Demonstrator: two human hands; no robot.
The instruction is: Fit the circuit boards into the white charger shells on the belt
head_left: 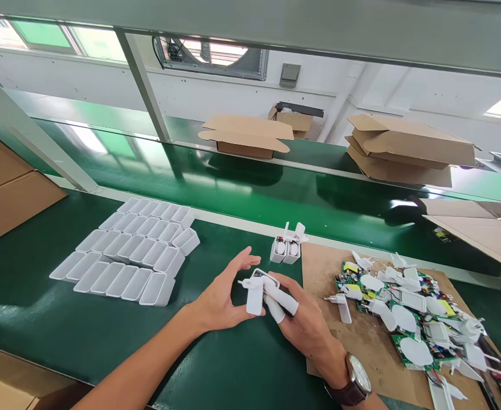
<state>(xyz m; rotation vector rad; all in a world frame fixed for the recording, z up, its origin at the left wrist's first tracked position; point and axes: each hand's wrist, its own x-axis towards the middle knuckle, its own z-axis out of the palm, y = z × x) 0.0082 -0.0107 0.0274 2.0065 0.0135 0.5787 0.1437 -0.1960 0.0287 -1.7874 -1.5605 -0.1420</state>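
A small white plastic case (pixel 271 277) with parts inside is between my two hands. A flat white plug piece (pixel 255 298) with a prong hangs over its near side. My left hand (pixel 221 299) curves round the case from the left, thumb at the lower end and forefinger raised beyond the upper end; its contact is partly hidden. My right hand (pixel 308 322) has white covers on two fingers and closes on the case from the right. Two filled white cases (pixel 285 250) with plug pieces on top stand just beyond my hands.
Rows of white cases (pixel 124 245), open side up, stand at the left. On a brown cardboard sheet (pixel 355 347) at right lie piled green circuit boards (pixel 408 336) with white parts and one loose plug piece (pixel 343 307). Cardboard boxes (pixel 250 134) line the green conveyor (pixel 233 188) behind.
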